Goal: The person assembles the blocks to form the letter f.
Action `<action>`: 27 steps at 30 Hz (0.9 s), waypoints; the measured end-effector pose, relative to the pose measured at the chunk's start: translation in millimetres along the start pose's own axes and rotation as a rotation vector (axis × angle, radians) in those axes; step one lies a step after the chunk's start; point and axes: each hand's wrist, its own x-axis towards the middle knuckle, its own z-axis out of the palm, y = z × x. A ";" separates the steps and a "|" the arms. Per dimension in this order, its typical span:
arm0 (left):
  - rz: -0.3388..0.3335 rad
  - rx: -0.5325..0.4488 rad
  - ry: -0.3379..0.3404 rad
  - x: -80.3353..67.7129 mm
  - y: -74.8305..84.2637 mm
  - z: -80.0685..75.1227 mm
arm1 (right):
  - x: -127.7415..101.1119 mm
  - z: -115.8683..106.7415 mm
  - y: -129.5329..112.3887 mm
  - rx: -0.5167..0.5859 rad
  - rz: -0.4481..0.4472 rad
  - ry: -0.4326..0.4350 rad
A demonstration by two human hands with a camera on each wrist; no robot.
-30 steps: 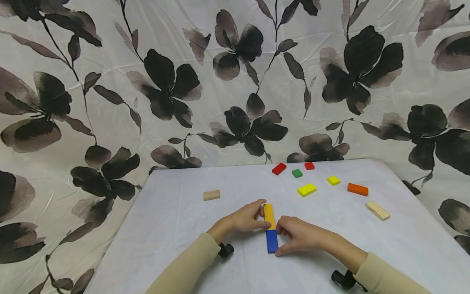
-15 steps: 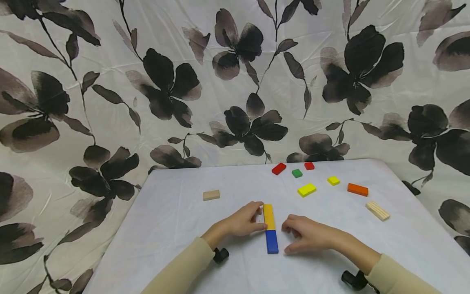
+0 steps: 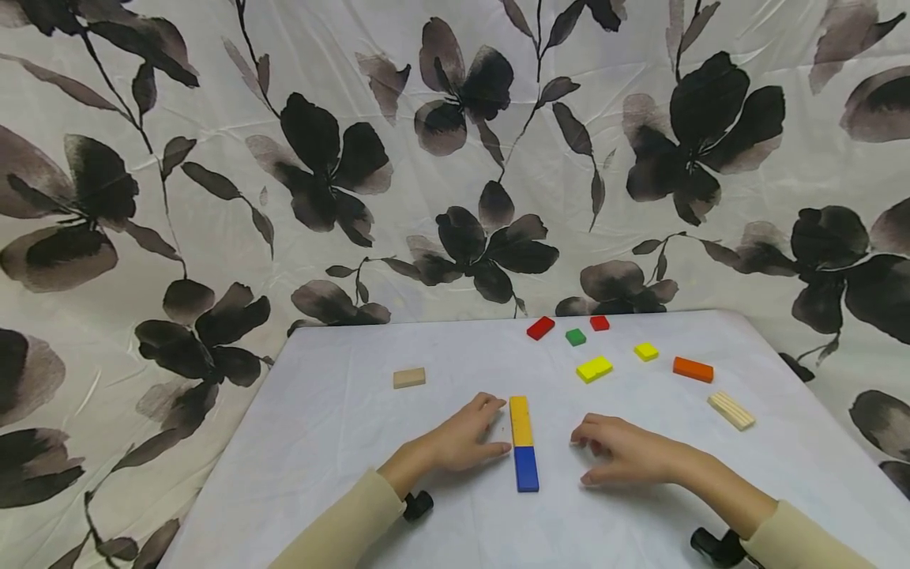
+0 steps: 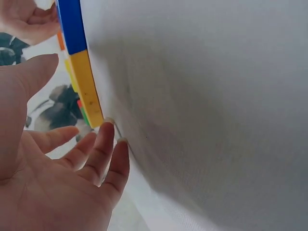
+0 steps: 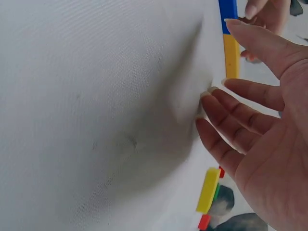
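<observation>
An amber block (image 3: 520, 420) and a blue block (image 3: 526, 468) lie end to end in one line on the white table (image 3: 341, 442). My left hand (image 3: 465, 435) rests just left of the amber block, fingers relaxed and holding nothing; the left wrist view shows its fingertips (image 4: 109, 126) close to the amber block (image 4: 87, 86) with the blue block (image 4: 71, 24) beyond. My right hand (image 3: 614, 450) lies to the right of the line, apart from it, fingers loose. In the right wrist view its fingers (image 5: 226, 115) are spread near the amber block (image 5: 231, 55).
Loose blocks lie at the back right: a red one (image 3: 540, 327), a green one (image 3: 575, 337), a small red one (image 3: 599, 322), two yellow ones (image 3: 594, 368) (image 3: 645, 351), an orange one (image 3: 693, 369) and a ribbed wooden one (image 3: 731, 410). A plain wooden block (image 3: 408, 378) lies at the left. A floral cloth hangs behind.
Both hands have let go of the amber and blue blocks and drawn outward, the right hand farther. The two blocks have stayed in line.
</observation>
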 end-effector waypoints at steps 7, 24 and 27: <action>0.063 0.192 0.006 -11.5 5.4 5.3 | -13.5 -9.7 7.7 0.007 0.007 0.019; 0.036 0.303 -0.109 -15.5 19.5 22.7 | -44.8 -38.2 49.5 -0.066 0.020 0.175; 0.029 0.301 -0.126 -15.9 22.8 22.2 | -49.8 -42.3 58.5 -0.077 0.028 0.208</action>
